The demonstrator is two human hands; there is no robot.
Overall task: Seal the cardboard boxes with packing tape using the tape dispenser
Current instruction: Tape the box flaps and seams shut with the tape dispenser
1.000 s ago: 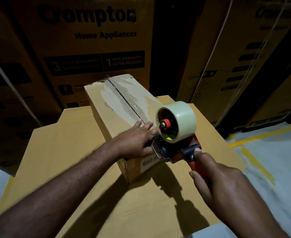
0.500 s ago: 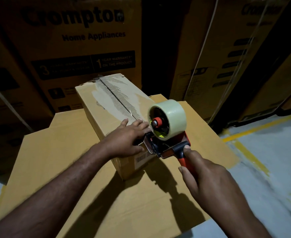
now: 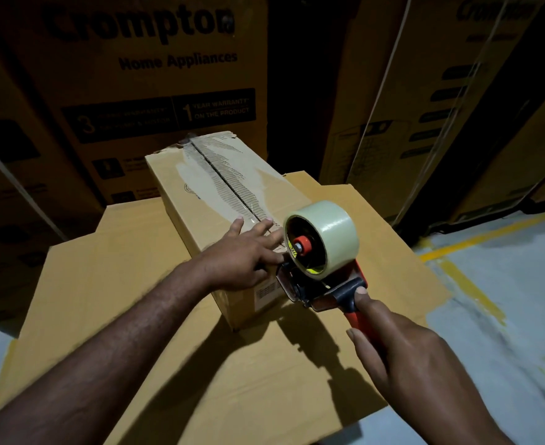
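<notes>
Cardboard box [image 3: 200,194], one; left hand [image 3: 242,255] flat on top; right hand [image 3: 406,351] grips one tape dispenser [image 3: 322,239].

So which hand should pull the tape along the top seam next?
Right. The right hand grips the tape dispenser at the near end of the box. The left hand lies flat on the box top, steadying it.

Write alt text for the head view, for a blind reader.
A person's right hand holds a tape dispenser at the near end of a small cardboard box, while the left hand presses flat on its top. The box sits on a cardboard sheet before large printed cartons.
</notes>
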